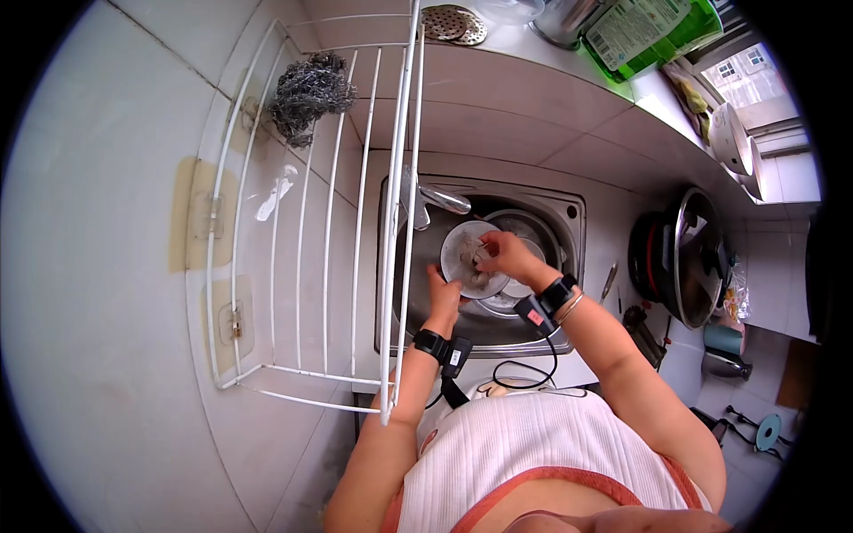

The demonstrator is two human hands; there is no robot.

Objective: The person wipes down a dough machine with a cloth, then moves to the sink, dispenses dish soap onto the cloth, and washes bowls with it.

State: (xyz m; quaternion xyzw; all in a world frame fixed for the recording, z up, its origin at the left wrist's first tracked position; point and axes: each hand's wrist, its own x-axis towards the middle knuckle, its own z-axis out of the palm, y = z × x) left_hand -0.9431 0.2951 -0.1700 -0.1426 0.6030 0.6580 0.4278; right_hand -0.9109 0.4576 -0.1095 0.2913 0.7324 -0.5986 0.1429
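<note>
My left hand [444, 291] is closed on the near left edge of a white bowl [456, 238], held tilted over the sink [411, 311]. Inside that bowl, the fingers of my right hand [510, 256] pinch a crumpled greyish-beige cloth [473, 256] against its inner surface. To the right, partly behind my right hand, a round metal basin [549, 233] sits in the sink with pale dishes in it. Just beyond the bowl is the metal faucet [444, 198].
A white wire rack [329, 213] juts out at the left, with steel wool [311, 93] on it. On the back ledge stands a green detergent bottle [644, 35]. A lidded pan [697, 258] is on the right, and a cable [524, 384] hangs between my wrists.
</note>
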